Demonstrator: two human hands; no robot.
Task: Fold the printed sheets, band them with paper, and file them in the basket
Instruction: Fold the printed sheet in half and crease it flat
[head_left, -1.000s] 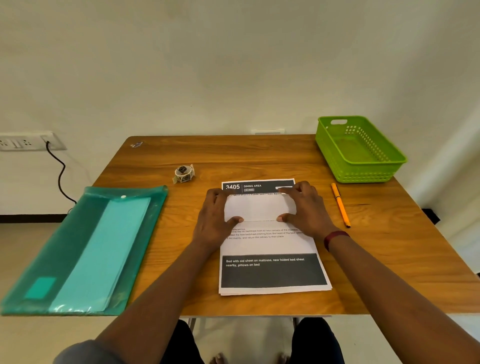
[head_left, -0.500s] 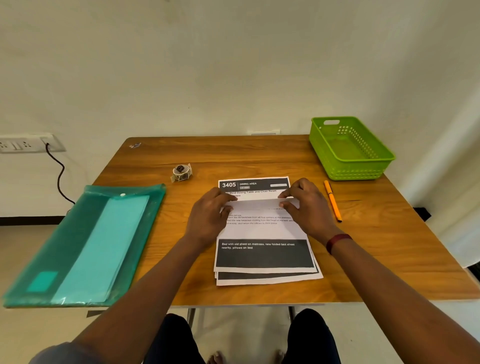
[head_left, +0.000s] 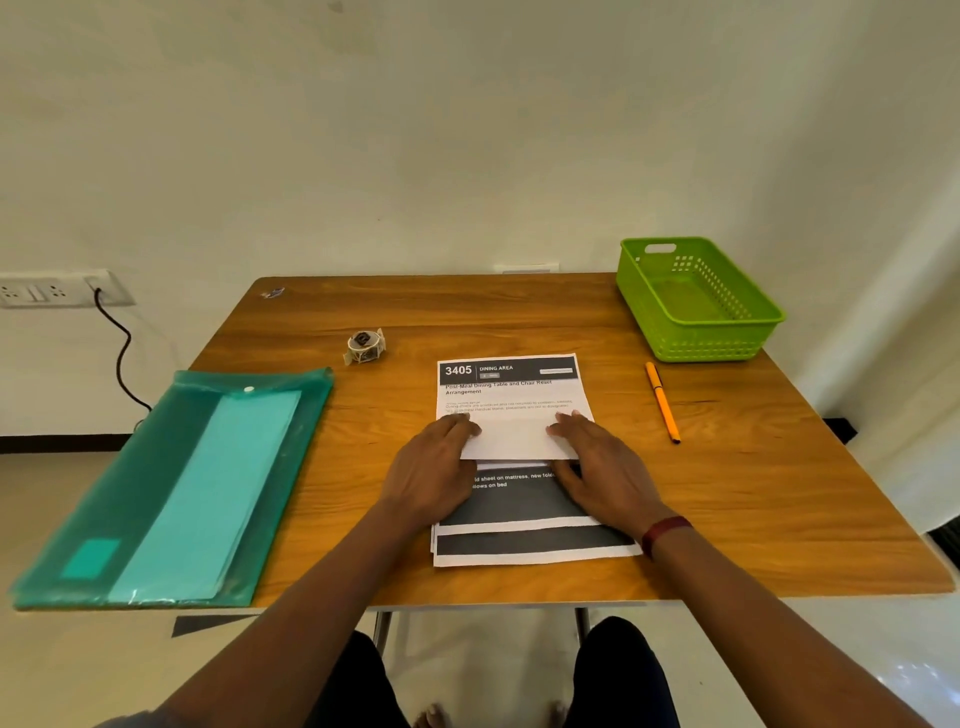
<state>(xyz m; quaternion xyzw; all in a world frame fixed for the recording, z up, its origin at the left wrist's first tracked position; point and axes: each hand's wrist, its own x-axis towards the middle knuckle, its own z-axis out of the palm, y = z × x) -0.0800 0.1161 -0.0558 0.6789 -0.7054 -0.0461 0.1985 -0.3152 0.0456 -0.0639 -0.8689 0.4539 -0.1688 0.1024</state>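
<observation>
Pressing folded flap of printed sheets (head_left: 511, 397).
My left hand (head_left: 434, 467), right hand (head_left: 597, 467) flat, gripping nothing; crease (head_left: 519, 459) runs crosswise between them.

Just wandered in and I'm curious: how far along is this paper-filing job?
Early. Nothing looks finished: the green basket holds no sheets. In hand: the left hand and right hand press a fold into the top printed sheet, its lower part turned up. Left: the sheets beneath, banding, and filing.
</observation>
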